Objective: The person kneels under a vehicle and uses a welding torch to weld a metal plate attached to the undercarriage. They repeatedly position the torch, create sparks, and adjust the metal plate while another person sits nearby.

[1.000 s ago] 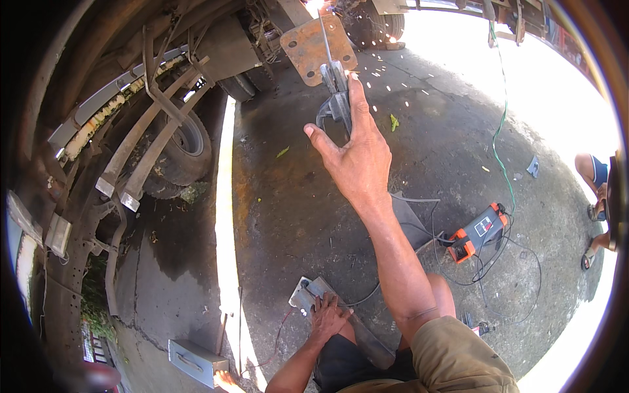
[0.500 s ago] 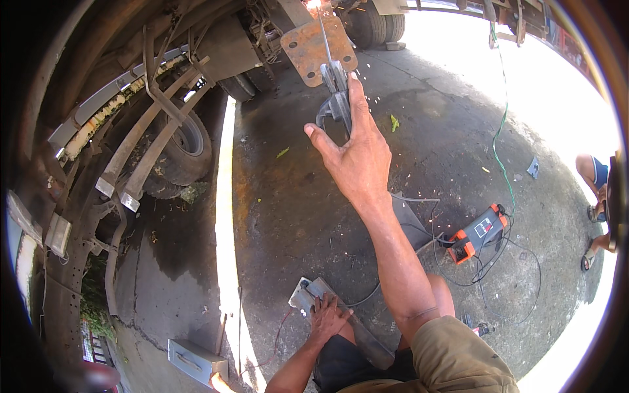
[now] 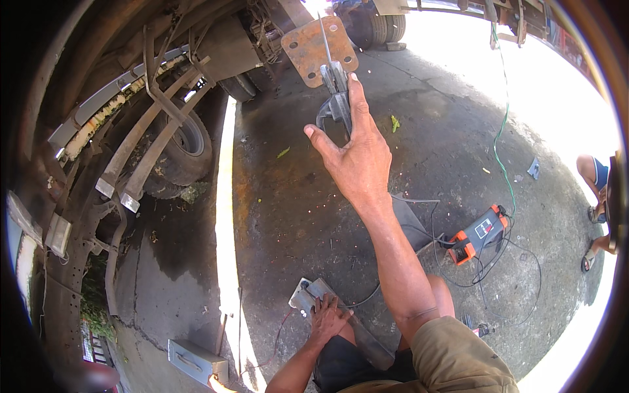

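My right hand (image 3: 359, 157) is raised at arm's length and shut on a grey welding electrode holder (image 3: 335, 98). Its thin rod (image 3: 325, 39) runs up across a rusty square plate with bolt holes (image 3: 308, 56) that hangs from the underside of a truck. My left hand (image 3: 327, 318) is down by my knee, fingers spread and pressed on a grey metal piece (image 3: 303, 296) lying on the ground. A dark cable (image 3: 419, 249) trails from the right arm's side across the concrete.
An orange welding machine (image 3: 477, 236) with tangled cables sits on the ground at right, with a green cord (image 3: 501, 124) above it. Leaf springs (image 3: 131, 164) and a tyre (image 3: 190, 141) fill the left. Another person's legs (image 3: 596, 196) stand at far right. A grey box (image 3: 196, 359) lies at the bottom left.
Both hands stay nearly where they were. The bright spark seen at the top of the plate half a second ago no longer shows.
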Motion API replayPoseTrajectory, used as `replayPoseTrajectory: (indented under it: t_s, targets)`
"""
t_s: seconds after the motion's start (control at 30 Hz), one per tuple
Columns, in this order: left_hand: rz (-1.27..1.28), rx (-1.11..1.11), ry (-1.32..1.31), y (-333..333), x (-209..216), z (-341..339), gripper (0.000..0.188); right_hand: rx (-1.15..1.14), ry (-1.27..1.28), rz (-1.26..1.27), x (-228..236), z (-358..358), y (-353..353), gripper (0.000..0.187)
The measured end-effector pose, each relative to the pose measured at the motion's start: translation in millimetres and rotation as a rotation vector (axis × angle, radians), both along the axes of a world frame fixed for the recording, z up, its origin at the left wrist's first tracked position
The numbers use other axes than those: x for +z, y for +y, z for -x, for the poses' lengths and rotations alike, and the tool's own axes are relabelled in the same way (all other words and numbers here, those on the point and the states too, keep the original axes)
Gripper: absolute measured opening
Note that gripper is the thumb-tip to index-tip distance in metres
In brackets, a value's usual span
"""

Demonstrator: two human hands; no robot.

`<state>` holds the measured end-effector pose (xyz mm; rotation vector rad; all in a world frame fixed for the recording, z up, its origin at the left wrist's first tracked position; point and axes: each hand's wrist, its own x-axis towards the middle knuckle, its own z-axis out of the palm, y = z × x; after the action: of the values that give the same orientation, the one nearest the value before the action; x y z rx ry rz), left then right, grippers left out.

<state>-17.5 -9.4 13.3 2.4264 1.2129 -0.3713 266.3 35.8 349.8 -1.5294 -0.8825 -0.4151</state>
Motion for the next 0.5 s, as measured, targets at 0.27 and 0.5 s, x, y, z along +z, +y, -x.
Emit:
replayPoseTrajectory:
  t_s: [0.27, 0.5]
  targets:
    - [0.006, 0.004, 0.019, 0.1, 0.4, -1.2, 0.091, 0.000, 0.002, 0.006, 1.4, 0.2, 0.3, 0.101]
    - [-0.002, 0.000, 0.009, 1.3, -3.1, 0.1, 0.091, -0.012, -0.003, -0.003, 0.3, -2.8, 2.9, 0.100]
